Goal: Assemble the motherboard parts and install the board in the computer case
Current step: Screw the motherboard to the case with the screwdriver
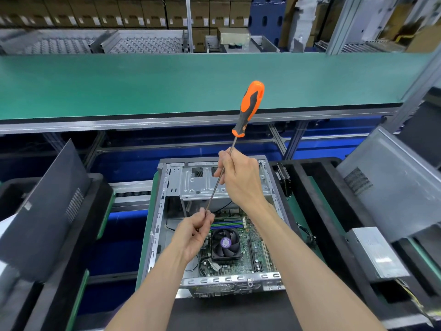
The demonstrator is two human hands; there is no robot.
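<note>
An open grey computer case lies below me with the green motherboard inside it; a black CPU fan sits on the board. Above the case I hold a long screwdriver with an orange and black handle, handle up and tilted right. My right hand grips the upper part of its metal shaft. My left hand pinches the shaft's lower end, so the tip is hidden in my fingers.
A green conveyor belt runs across behind the case. Dark case side panels lean at the left and a grey one at the right. A silver power supply lies at the right. Black foam trays flank the case.
</note>
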